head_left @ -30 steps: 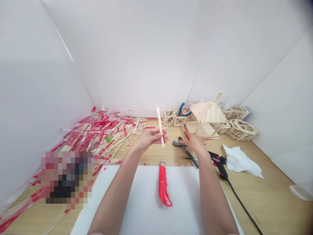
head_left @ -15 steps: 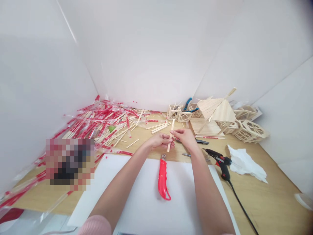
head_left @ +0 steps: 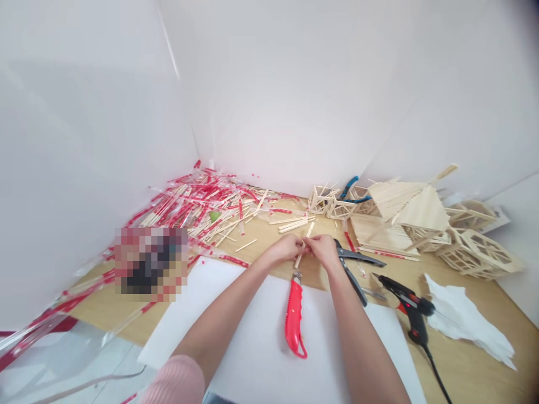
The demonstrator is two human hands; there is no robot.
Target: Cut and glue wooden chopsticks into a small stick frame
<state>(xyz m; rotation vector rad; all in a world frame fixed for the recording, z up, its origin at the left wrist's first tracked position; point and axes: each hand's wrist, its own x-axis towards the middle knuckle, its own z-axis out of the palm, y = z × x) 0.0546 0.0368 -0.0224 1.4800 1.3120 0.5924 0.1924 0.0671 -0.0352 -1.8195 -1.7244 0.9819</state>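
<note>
A thin wooden stick (head_left: 304, 245) is held between both hands over the wooden table (head_left: 463, 359). My left hand (head_left: 285, 248) is closed on its middle from the left, and my right hand (head_left: 324, 248) pinches it from the right. The stick leans up and to the right, its top end poking out above the fingers. A red utility knife (head_left: 294, 317) lies on a white sheet (head_left: 248, 348) just below the hands. Black pliers (head_left: 352, 265) lie right beside my right hand.
A heap of sticks in red-and-clear wrappers (head_left: 197, 210) fills the left of the table. Stick-built frames and a roofed model (head_left: 410, 210) stand at the back right, with blue-handled pliers (head_left: 350, 189) behind. A glue gun (head_left: 406, 306) and crumpled tissue (head_left: 467, 322) lie on the right. White walls surround.
My right hand left the pliers and joined the left hand on the stick. The stick came down from upright to a low slant near the table. The view swung to the left.
</note>
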